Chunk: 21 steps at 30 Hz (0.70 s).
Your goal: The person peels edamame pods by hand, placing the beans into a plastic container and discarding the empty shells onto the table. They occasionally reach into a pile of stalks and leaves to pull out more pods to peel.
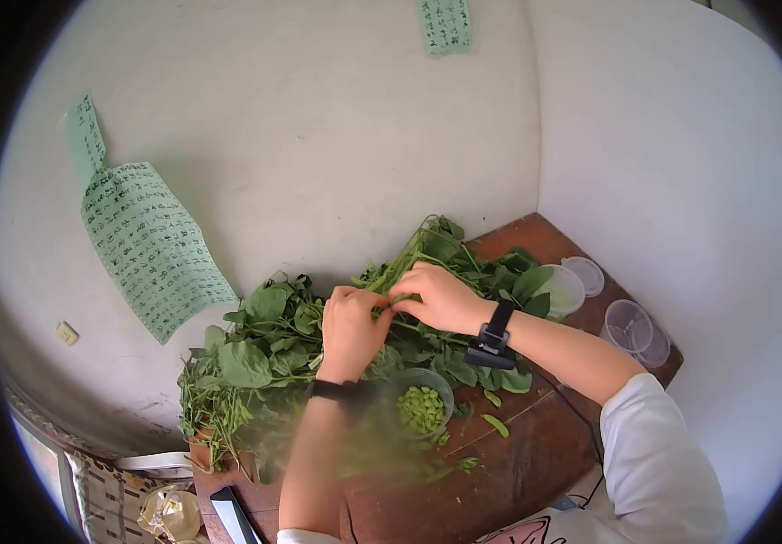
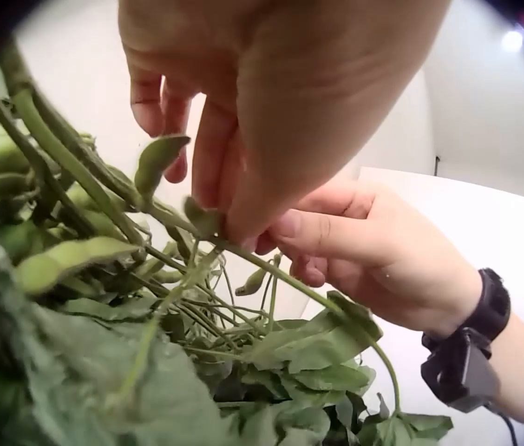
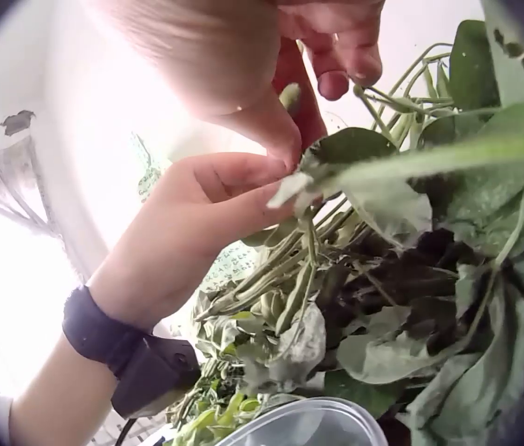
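Observation:
In the head view the left hand (image 1: pixel 353 334) and right hand (image 1: pixel 441 299) meet fingertip to fingertip over a heap of leafy bean plants (image 1: pixel 246 363). The left wrist view has the left hand (image 2: pixel 290 102) pinching a green stem (image 2: pixel 285 277) beside small pods, with the right hand (image 2: pixel 383 251) close against its fingertips. A pod (image 3: pixel 290 98) shows between the thumb and finger of the right hand (image 3: pixel 197 56) in the right wrist view; the left hand (image 3: pixel 183 228) pinches just below. The exact contact point is partly hidden by fingers.
A clear bowl of shelled green beans (image 1: pixel 421 410) stands below the hands. Loose pods (image 1: pixel 495 424) lie on the brown table (image 1: pixel 509 462). Clear plastic cups (image 1: pixel 627 325) and lids (image 1: pixel 583 276) are at the right, and a dark-handled knife-like object (image 1: pixel 232 512) at lower left.

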Each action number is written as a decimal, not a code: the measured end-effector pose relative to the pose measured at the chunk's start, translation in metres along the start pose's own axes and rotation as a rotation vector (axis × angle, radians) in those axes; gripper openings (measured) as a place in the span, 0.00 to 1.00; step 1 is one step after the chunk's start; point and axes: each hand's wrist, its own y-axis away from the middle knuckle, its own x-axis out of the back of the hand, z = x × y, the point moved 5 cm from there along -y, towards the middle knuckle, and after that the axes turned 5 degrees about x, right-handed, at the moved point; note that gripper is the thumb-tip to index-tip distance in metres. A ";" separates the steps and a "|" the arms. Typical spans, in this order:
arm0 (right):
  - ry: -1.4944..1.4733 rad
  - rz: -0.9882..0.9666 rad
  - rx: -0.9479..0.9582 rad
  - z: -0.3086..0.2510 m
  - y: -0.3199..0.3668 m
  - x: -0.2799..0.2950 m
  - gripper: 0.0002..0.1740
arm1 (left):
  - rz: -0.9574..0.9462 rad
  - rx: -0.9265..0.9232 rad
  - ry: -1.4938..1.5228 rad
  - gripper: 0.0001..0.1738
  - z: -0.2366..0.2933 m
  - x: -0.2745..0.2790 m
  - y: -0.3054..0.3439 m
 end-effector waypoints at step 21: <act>-0.632 0.818 -0.645 0.041 0.005 -0.029 0.11 | 0.088 -0.141 -0.476 0.05 0.045 -0.027 -0.035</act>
